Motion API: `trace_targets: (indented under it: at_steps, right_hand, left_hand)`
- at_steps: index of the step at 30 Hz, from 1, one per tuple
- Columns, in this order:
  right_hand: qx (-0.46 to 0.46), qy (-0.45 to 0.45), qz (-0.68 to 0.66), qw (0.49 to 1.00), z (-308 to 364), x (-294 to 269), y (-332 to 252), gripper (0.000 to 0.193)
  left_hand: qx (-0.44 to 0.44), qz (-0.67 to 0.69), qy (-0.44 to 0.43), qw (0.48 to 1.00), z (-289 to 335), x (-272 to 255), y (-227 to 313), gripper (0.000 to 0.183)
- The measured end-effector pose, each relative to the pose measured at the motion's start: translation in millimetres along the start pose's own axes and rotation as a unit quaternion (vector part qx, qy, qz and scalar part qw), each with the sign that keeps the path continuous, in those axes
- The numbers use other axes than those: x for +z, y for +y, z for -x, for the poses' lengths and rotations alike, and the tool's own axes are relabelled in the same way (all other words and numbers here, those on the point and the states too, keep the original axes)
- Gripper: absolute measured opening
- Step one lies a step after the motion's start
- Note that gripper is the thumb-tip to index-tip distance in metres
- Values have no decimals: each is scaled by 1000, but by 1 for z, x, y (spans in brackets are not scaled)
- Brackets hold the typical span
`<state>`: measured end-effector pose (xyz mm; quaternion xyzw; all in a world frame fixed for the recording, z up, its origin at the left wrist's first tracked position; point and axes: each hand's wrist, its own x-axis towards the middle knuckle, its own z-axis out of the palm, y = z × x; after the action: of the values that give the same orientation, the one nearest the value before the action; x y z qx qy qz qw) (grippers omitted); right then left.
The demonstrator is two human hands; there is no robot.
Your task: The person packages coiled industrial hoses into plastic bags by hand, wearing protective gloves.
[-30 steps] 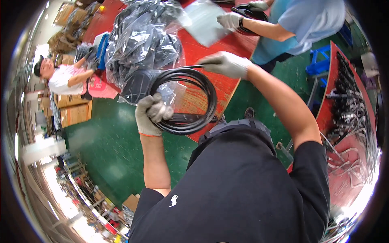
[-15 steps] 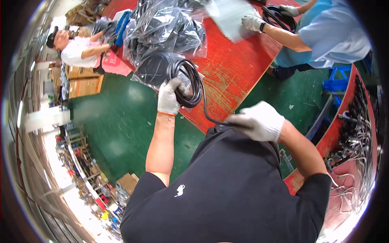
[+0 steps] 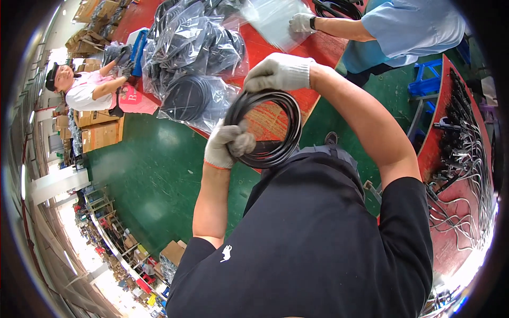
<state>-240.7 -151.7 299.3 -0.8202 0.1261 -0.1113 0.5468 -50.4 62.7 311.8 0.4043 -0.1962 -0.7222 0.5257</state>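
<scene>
A coil of black cable [image 3: 293, 123] hangs in front of me, over the near edge of the red table. My left hand [image 3: 229, 145], in a white knit glove, is closed round the coil's left side. At the coil's top, my gloved right hand [image 3: 277, 73] has its fingers curled down onto the cable. Just beyond the coil, a bagged black cable coil [image 3: 186, 99] lies at the table's edge. Behind it is a heap of clear bags [image 3: 196, 47] with black cables inside.
A co-worker in light blue [image 3: 403, 32] at the far right handles black cable beside a stack of clear bags [image 3: 275, 21]. Another person [image 3: 87, 93] stands at the far left near cardboard boxes [image 3: 101, 135]. Many cables lie on a red table [image 3: 445, 196] at right.
My right hand has moved from near my waist up and away to the coil's top, bringing the loose cable end with it. The coil now looks wider and rounder. My left hand still holds it.
</scene>
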Motion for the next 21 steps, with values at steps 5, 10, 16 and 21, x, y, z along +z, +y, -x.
trace_targets:
  at_steps: [5, 10, 16, 21]
  right_hand:
    - [109, 162, 46, 980, 106, 51, 110, 34]
    - [289, 175, 136, 931, 271, 114, 116, 34]
    - [120, 14, 221, 968, 200, 101, -18, 34]
    - [26, 79, 287, 954, 119, 67, -49, 15]
  left_hand:
    - [68, 288, 40, 955, 11, -43, 19, 24]
    - [193, 240, 174, 935, -20, -91, 48, 32]
    - [181, 107, 312, 927, -64, -100, 18, 35]
    - [57, 37, 276, 959, -101, -67, -41, 37]
